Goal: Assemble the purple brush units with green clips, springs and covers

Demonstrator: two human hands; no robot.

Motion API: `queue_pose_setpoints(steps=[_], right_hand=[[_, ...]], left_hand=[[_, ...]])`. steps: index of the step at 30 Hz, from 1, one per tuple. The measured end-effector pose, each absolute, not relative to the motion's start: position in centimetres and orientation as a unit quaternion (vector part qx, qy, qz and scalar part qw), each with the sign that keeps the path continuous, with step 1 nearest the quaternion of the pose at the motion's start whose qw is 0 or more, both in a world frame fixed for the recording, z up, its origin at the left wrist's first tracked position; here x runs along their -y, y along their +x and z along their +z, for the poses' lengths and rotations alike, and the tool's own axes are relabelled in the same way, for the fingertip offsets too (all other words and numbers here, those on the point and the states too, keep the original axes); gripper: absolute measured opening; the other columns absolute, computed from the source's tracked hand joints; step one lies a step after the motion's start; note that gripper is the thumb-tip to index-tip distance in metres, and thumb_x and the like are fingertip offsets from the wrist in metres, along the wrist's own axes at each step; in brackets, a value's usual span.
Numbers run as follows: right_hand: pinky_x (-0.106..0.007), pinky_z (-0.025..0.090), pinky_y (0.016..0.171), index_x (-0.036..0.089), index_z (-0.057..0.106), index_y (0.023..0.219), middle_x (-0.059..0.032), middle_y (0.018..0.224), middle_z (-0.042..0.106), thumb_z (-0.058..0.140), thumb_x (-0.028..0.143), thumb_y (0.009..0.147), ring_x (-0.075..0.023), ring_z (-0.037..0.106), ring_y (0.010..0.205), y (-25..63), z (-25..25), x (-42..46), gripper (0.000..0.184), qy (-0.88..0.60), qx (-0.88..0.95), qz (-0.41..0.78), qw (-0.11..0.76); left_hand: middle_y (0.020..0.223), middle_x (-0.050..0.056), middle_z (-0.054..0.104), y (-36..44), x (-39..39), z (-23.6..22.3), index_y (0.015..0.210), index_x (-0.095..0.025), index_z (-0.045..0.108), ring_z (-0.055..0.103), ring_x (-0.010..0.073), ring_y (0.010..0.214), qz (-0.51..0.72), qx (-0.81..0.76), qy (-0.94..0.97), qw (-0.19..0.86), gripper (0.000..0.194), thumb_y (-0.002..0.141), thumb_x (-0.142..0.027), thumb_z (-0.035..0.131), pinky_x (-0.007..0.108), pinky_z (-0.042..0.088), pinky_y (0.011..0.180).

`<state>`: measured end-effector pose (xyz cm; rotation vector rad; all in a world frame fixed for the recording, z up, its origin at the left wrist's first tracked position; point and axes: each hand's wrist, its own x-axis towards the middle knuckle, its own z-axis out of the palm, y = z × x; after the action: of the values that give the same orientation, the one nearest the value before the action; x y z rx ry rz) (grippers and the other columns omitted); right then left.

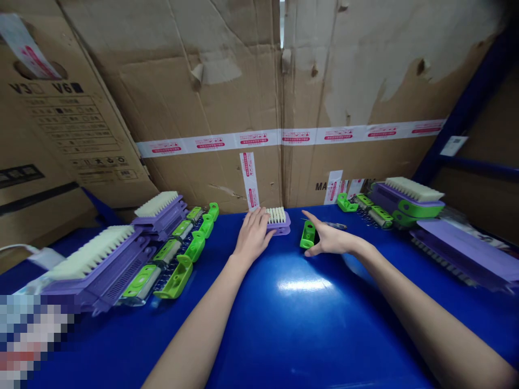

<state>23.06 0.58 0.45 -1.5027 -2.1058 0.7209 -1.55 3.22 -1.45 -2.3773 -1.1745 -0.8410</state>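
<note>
My left hand (252,233) lies over the left end of a purple brush (284,229) with cream bristles facing up, in the middle of the blue table near the cardboard. Its fingers rest together across the bristles, with the thumb at the near side. To the right, my right hand (330,237) is held with index finger and thumb spread wide around a green plastic end piece (307,234). The thumb is close to the near end of that piece; whether it touches is unclear. A thin item (336,225), partly hidden, lies behind the right hand.
At left, purple parts with cream bristles (97,251) stand beside green-and-metal pieces (168,251) and a row of green end pieces (194,247). More purple parts (466,246) and green pieces (373,210) lie at right. A cardboard wall (211,108) closes the back.
</note>
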Motion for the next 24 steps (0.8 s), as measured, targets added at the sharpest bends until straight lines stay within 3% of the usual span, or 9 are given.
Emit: queue_pose_setpoints(steps=[5,8,13,20,24], right_hand=[[-0.042,0.037,0.103,0.017,0.007,0.149,-0.0161,0.131,0.053,0.074,0.029,0.062,-0.0262,0.052,0.119,22.2,-0.2,-0.9,0.111,-0.545,0.755,0.229,0.284],[-0.043,0.041,0.095,0.016,0.003,0.149,-0.0141,0.115,0.062,0.073,0.036,0.064,-0.0271,0.058,0.108,21.5,-0.4,-0.9,0.112,-0.562,0.751,0.186,0.292],[-0.045,0.043,0.089,0.012,0.005,0.149,-0.0161,0.107,0.06,0.065,0.055,0.068,-0.0312,0.057,0.103,20.6,-0.4,-0.4,0.11,-0.6,0.743,0.117,0.272],[-0.046,0.039,0.089,0.018,0.007,0.15,-0.0128,0.106,0.061,0.062,0.048,0.073,-0.03,0.055,0.101,20.2,-0.9,-0.7,0.099,-0.555,0.783,0.048,0.278],[-0.044,0.038,0.089,0.011,0.01,0.149,-0.0159,0.105,0.061,0.06,0.046,0.073,-0.0301,0.055,0.097,19.9,-0.9,-0.7,0.098,-0.561,0.787,0.023,0.258]], left_hand=[[0.13,0.016,0.055,-1.5,-3.3,-1.5,0.114,-0.012,0.05,0.047,0.0291,0.125,-0.302,0.411,-0.842,0.175,0.035,0.084,-0.029,0.057,0.047,0.035,0.107],[0.129,0.016,0.055,-1.5,-3.3,-1.5,0.115,-0.013,0.05,0.048,0.0292,0.124,-0.308,0.409,-0.842,0.17,0.036,0.084,-0.029,0.058,0.048,0.036,0.106],[0.129,0.016,0.055,-1.6,-3.3,-1.5,0.116,-0.013,0.05,0.048,0.029,0.124,-0.313,0.406,-0.843,0.161,0.036,0.084,-0.029,0.057,0.048,0.035,0.106],[0.127,0.015,0.057,-1.3,-3.2,-1.5,0.117,-0.015,0.05,0.048,0.0274,0.124,-0.323,0.371,-0.859,0.141,0.037,0.083,-0.028,0.058,0.048,0.037,0.106],[0.127,0.015,0.057,-1.0,-3.0,-1.5,0.116,-0.015,0.05,0.048,0.0272,0.124,-0.328,0.356,-0.865,0.135,0.037,0.082,-0.027,0.059,0.048,0.037,0.106]])
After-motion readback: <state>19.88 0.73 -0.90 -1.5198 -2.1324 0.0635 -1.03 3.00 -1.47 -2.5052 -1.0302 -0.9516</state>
